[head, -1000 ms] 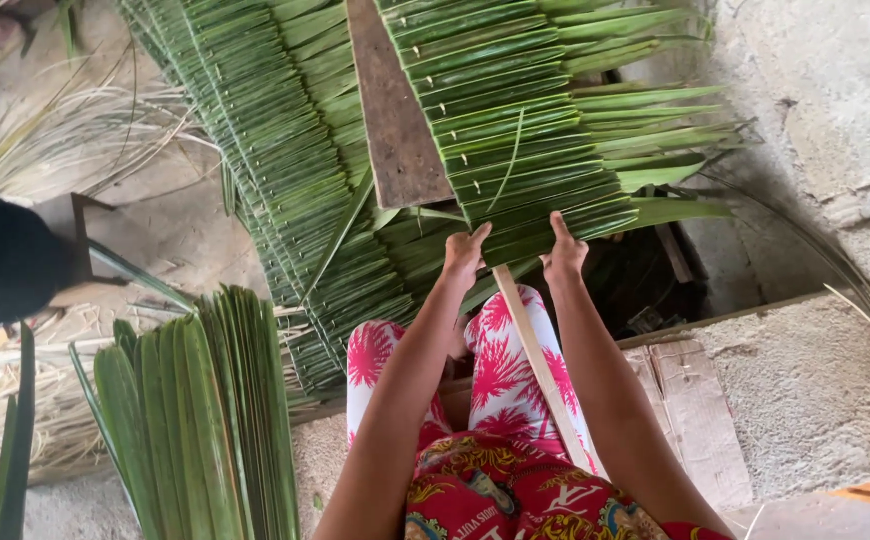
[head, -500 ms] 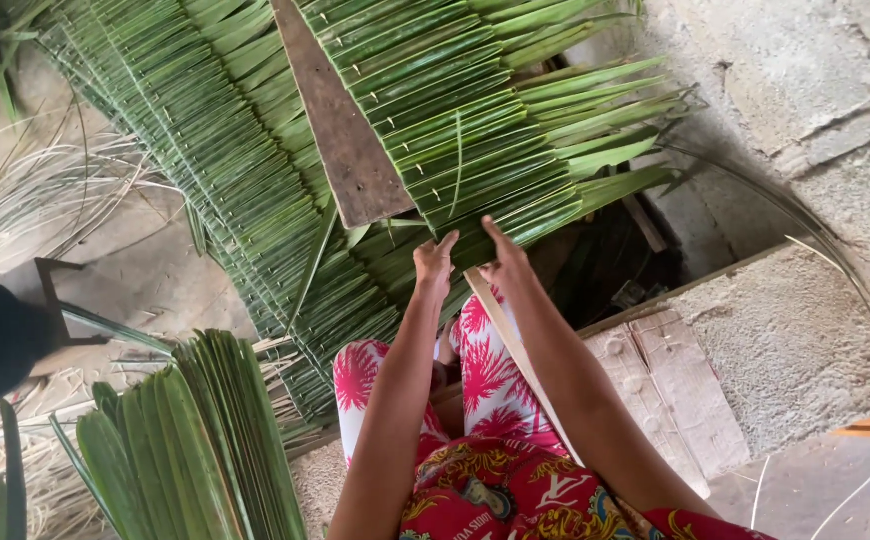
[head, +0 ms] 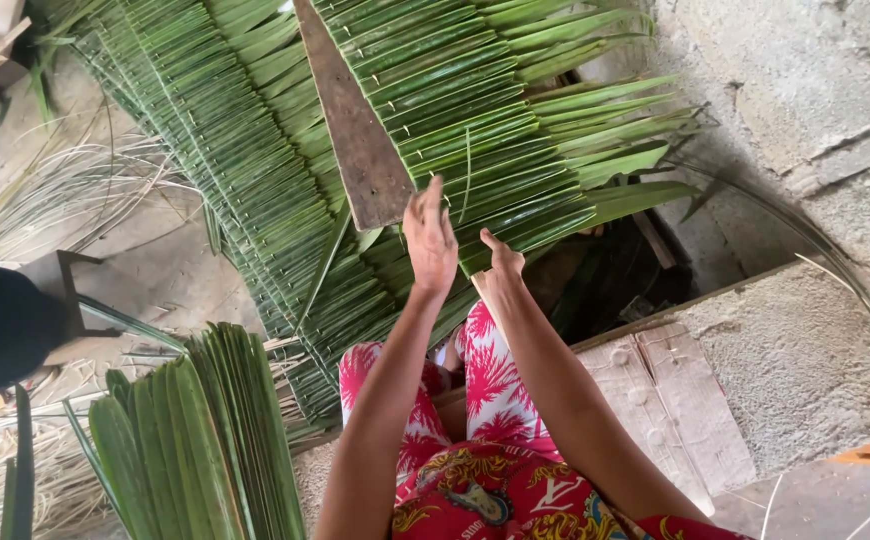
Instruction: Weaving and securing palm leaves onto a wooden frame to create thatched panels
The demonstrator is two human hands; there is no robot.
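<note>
1. Since a moment ago the view has tipped and the big woven mat of long green palm leaves (head: 435, 130) now fills more of the scene, slanting from the upper left towards the right wall. The worn brown wooden plank (head: 355, 130) lying on top of it has swung with it, its blunt end now just above the person's fingers.
2. The hands have drawn slightly apart. A second ago they sat side by side at the mat's lower edge; now the left hand (head: 431, 240) is raised higher, against the plank's end and the leaves beside it, so the work looks to have moved to a fresh leaf tip.
3. The left hand is open, fingers together and stretched flat towards the leaves, gripping nothing that I can see.
4. The right hand (head: 503, 262) sits lower, just beside the left, fingers curled with one pointing up at the leaf edge; whether it pinches a thin strip I cannot tell.
5. Both forearms reach forward from the lap, over the red flowered cloth (head: 475, 400).
6. A loose bundle of folded green palm leaves (head: 205, 430) stands at the lower left, well apart from the hands.
</note>
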